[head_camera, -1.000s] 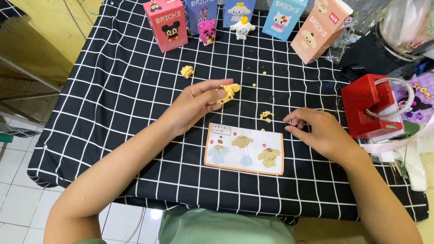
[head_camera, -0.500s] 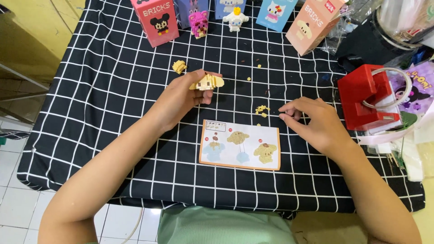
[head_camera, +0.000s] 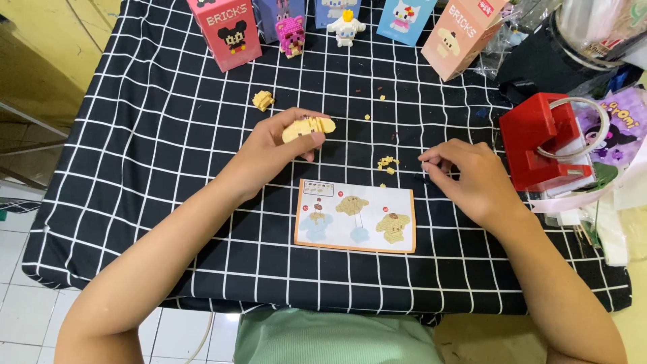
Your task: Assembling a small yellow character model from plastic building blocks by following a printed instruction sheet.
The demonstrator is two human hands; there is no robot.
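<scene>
The left hand point(head_camera: 273, 149) curls its fingers and thumb around a small yellow brick-built piece point(head_camera: 308, 127), knobbly and blocky, lifted just above the middle of the tablecloth point(head_camera: 135, 155); the right hand point(head_camera: 465, 176) rests on the cloth toward the right edge, fingertips pinched together, whether on anything I cannot tell; between the hands lies a little cluster of loose yellow bricks point(head_camera: 386, 164); just toward the near edge sits a flat instruction card point(head_camera: 356, 216) with an orange border, printed with pale cartoon figures; a second yellow brick lump point(head_camera: 263, 100) lies beyond the left hand; the cloth is black with a white grid; cardboard boxes stand along the far edge, a pink box point(head_camera: 225, 28) at the left; a red plastic block-shaped holder point(head_camera: 539, 141) stands at the right edge.
</scene>
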